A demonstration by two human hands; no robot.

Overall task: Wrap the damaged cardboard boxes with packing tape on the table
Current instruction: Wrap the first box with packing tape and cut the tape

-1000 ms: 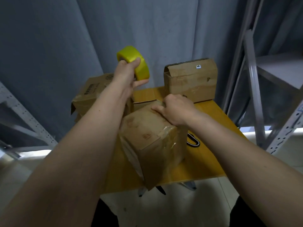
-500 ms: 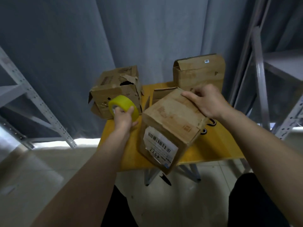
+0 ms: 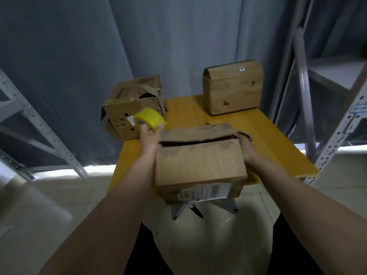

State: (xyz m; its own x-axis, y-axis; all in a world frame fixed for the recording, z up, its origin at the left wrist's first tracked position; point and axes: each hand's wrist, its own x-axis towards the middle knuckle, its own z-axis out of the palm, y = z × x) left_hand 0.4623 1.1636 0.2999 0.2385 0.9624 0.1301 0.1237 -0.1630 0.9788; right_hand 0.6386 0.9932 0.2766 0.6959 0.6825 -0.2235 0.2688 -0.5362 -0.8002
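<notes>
**Box in both hands, tape roll off to the side**

So the near box (image 3: 199,165) sits at the front edge of the yellow table (image 3: 278,147), partly hanging over it toward the person. Its top flap (image 3: 196,132) is lifted a bit and there's a dark gap under it, but you can't see what's inside, if anything. A white shipping label (image 3: 203,192) is stuck on the face pointing down at the floor.

The left hand (image 3: 149,135) is right against the left side of that box and has its fingers curled around a yellow roll of tape (image 3: 151,118), held just above the box's top left corner. The right hand (image 3: 249,150) is pressed against the right side of the box; its fingers go round behind the cardboard, so I honestly can't tell whether it's gripping or just flat against it.

Beyond the near box on the left there's a torn box (image 3: 132,108), top ripped open with a ragged dark hole, nothing visible in there. Beyond it on the right stands a taller box (image 3: 232,87) with its flaps folded shut and a small white sticker near the top. Something dark and loop-shaped (image 3: 245,135) peeks out just behind the near box's right corner, too hidden to say what. Grey metal shelving (image 3: 305,92) stands to the right of the table.
</notes>
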